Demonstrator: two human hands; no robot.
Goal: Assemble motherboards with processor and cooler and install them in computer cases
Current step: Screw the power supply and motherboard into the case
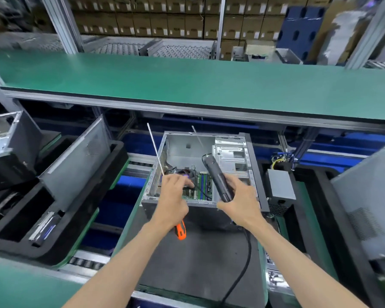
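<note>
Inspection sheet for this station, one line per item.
Surface: dark pallet mat on the conveyor line.
Job's things: open computer case with motherboard and cooler fan inside.
Clutter: loose power supply right of the case.
Grippers: left hand holds an orange-handled screwdriver, long shaft up; right hand grips a black electric screwdriver.
Cables: black cord trails from the electric tool.
Surroundings: green shelf, side panels, stacked cartons.
</note>
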